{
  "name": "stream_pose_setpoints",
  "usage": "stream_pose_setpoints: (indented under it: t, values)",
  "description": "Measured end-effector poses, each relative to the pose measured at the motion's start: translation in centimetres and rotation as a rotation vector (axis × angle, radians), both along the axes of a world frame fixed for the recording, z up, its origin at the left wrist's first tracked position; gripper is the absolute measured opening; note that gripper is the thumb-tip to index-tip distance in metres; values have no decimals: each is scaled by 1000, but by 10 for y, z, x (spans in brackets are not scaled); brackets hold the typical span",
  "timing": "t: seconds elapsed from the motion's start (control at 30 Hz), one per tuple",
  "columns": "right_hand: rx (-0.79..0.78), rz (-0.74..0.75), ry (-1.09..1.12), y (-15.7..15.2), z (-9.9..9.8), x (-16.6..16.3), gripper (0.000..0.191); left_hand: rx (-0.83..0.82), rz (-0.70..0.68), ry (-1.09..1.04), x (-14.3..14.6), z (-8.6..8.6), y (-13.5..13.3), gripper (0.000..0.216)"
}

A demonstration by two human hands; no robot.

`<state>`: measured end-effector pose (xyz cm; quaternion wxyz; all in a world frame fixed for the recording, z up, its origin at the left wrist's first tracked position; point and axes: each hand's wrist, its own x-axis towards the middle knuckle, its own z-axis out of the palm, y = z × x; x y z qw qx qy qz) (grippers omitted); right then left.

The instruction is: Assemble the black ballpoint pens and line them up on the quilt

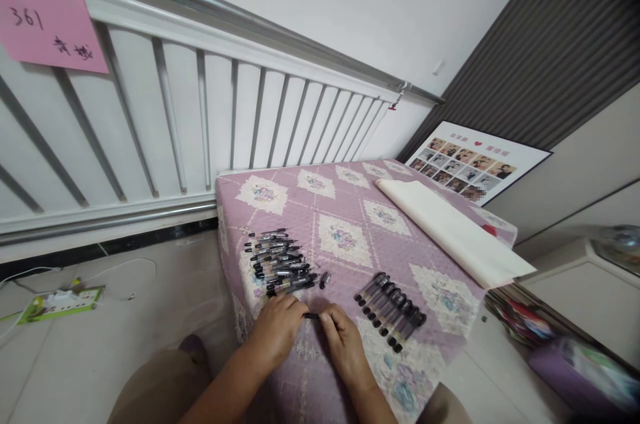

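Holding one black pen (313,316) level between both hands at the near edge of the quilted table (350,211): left hand (279,329) fingertips pinch one end, right hand (344,339) the other. Best keep both ends aligned, grip close to the join. Loose pile (280,267) lies just beyond the left hand; ordered row (393,311) beside the right.

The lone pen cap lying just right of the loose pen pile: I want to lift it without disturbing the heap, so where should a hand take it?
Pinch the pen cap across its short sides, from above and from the right. The pen pile crowds its left; the cloth to its right is bare.
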<state>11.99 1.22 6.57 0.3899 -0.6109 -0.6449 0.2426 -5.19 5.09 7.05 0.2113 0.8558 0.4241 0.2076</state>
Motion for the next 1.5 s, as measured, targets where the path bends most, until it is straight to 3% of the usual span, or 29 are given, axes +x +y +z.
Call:
stream_pose_setpoints:
  t: [0.23, 0.37, 0.6, 0.73, 1.0, 1.17, 1.37, 1.5]
  values:
    - [1, 30, 46, -2, 2, -2, 13, -4, 16, 14, 1, 0, 1, 21]
    - [5, 26, -4, -1, 2, -2, 20, 1, 0, 23, 0, 0, 0, 21]
    - [3, 33, 71, -2, 2, -1, 15, -2, 10, 6, 0, 0, 0, 21]
    - [11, 28, 10, -1, 2, -1, 24, 7, 4, -9, 0, -1, 0, 21]
    - [-12, 31, 88, -2, 2, -1, 18, -30, 12, -8, 0, -1, 1, 21]
    - [8, -10, 20, -2, 3, -2, 27, -28, 16, -28, 0, -2, -1, 21]
    - [-25, -17, 165, -3, 5, -3, 24, -30, 35, -45, 0, -3, -1, 26]
    - [-19, 4, 106, -3, 7, -3, 22, -24, 31, -37, 0, -4, -1, 32]
